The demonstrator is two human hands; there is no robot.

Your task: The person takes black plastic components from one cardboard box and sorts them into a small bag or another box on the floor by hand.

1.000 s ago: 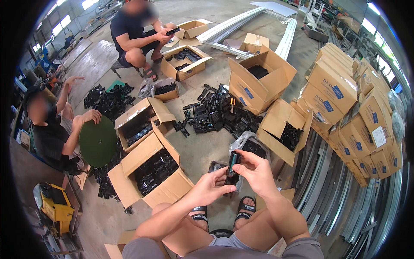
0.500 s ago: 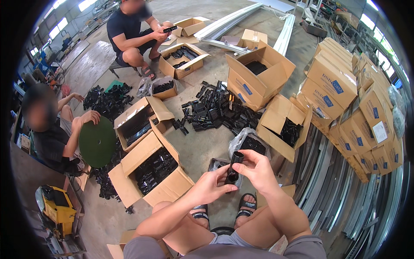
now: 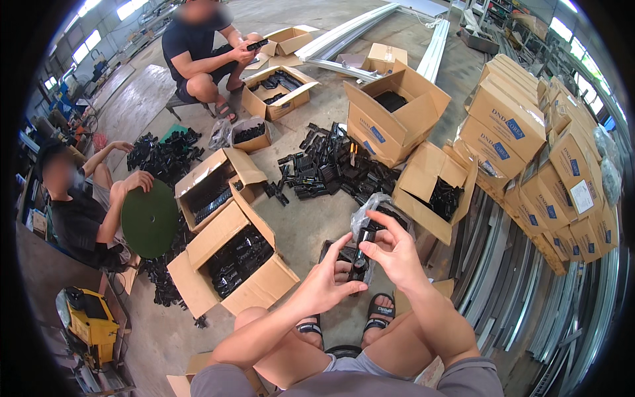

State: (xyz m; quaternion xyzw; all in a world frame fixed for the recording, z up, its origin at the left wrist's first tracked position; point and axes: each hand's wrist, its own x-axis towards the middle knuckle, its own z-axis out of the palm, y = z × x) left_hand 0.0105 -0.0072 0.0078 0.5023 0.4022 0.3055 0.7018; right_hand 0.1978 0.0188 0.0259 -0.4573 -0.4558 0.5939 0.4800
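Observation:
Above my knees, both hands hold a glossy black elongated plastic part (image 3: pixel 362 257), roughly upright. My left hand (image 3: pixel 327 278) grips its lower end between thumb and fingers. At its upper end, my right hand (image 3: pixel 391 255) pinches it, thumb across the front and fingers reaching over the top. The fingers hide some of the part, so its exact kind is unclear. Just beyond my hands stands a plastic-lined box (image 3: pixel 403 223) of black parts, partly covered by them. A large pile of similar black parts (image 3: pixel 331 165) lies on the floor farther ahead.
Open cardboard boxes with black parts stand left (image 3: pixel 264 286) and right (image 3: pixel 426 221). Stacked closed cartons (image 3: pixel 506 122) and long metal profiles (image 3: pixel 503 278) lie rightward. One co-worker (image 3: pixel 198 49) sits ahead holding a black part; another (image 3: pixel 79 212) sits left by a green disc (image 3: pixel 150 218).
The black part has turned in my hands. My right fingers have lifted and stretched farther over its top. At left, the co-worker's head has shifted.

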